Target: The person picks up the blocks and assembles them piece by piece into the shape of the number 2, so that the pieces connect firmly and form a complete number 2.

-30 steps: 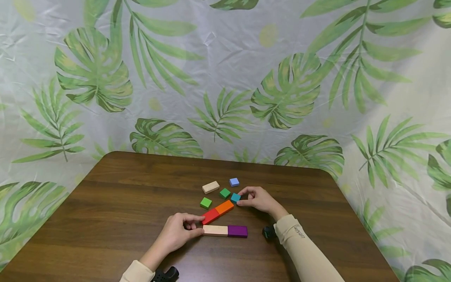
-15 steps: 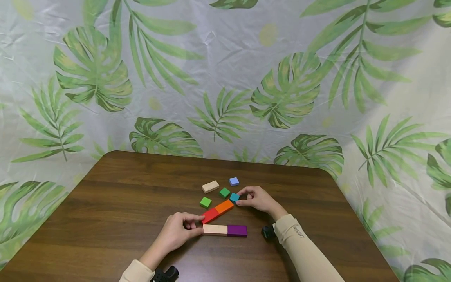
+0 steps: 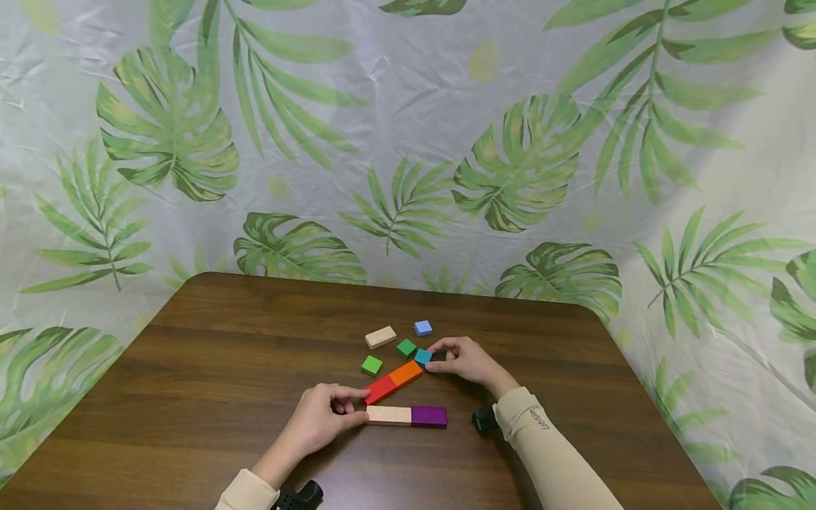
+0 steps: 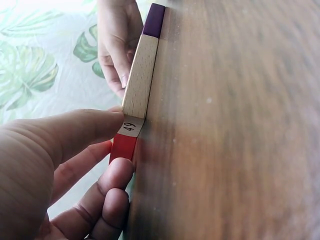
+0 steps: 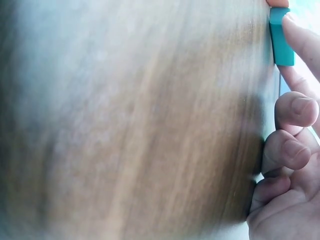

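Observation:
My left hand [image 3: 320,421] holds the near-left ends of two wooden blocks between thumb and forefinger. The forefinger is at the red block [image 3: 380,389], the thumb at a plain wood block [image 3: 389,416] whose end reads "49" in the left wrist view. An orange block [image 3: 406,372] continues the red one on a slant; a purple block [image 3: 429,417] continues the plain one. Together the two rows form a narrow V. My right hand [image 3: 468,361] pinches a small teal block [image 5: 282,37] between thumb and forefinger, right at the orange block's far end.
Beyond the rows lie a bright green block [image 3: 372,365], a darker green block [image 3: 406,348], another plain wood block [image 3: 380,337] and a light blue block [image 3: 423,328]. They rest on a brown wooden table [image 3: 191,382]. Behind hangs a leaf-print curtain [image 3: 408,127].
My right hand has slid the teal block slightly left, closer to the orange block's end. The left hand and the two rows keep their places.

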A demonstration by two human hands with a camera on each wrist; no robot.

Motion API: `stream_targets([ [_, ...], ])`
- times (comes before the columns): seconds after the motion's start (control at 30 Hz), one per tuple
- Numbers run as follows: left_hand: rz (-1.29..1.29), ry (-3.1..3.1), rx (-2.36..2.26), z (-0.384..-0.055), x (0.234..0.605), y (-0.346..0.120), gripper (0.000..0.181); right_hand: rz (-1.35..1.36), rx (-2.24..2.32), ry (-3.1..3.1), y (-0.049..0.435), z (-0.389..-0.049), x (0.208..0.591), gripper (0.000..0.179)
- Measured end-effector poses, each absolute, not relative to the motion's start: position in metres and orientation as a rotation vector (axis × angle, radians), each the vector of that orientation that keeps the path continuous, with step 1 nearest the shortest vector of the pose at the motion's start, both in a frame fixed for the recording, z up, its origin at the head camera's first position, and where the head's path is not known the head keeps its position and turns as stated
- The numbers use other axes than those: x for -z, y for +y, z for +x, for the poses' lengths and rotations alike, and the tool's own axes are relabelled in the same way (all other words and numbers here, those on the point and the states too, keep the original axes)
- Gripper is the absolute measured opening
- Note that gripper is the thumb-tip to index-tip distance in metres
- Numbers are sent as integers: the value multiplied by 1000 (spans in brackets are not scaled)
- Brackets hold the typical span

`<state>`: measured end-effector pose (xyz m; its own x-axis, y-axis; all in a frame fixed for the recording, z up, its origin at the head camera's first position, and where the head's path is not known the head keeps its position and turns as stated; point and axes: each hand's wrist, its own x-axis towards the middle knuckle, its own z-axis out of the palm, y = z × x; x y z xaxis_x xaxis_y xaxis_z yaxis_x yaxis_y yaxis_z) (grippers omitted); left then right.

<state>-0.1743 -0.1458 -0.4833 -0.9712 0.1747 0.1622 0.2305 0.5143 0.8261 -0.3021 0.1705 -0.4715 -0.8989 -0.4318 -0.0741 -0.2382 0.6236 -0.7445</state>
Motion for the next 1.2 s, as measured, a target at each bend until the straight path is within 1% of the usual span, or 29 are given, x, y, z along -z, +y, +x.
stream_targets([
  [0.3, -355, -2683, 1471, -174, 483, -148, 31, -568, 1134, 2605, 167, -304, 473, 32],
  [0.6, -351, -2695, 1459, -175, 485, -150, 30, -523, 1146, 2594, 167, -305, 471, 36],
  [0.8, -353, -2707, 1437, -175, 486, -149, 30, -566, 1136, 2614, 166, -310, 465, 34],
  [1.0, -371, -2687, 1456, -175, 485, -147, 30, -650, 1113, 2607, 154, -317, 455, 34],
  [1.2, -374, -2681, 1481, -174, 483, -147, 31, -635, 1076, 2611, 138, -320, 446, 37],
])
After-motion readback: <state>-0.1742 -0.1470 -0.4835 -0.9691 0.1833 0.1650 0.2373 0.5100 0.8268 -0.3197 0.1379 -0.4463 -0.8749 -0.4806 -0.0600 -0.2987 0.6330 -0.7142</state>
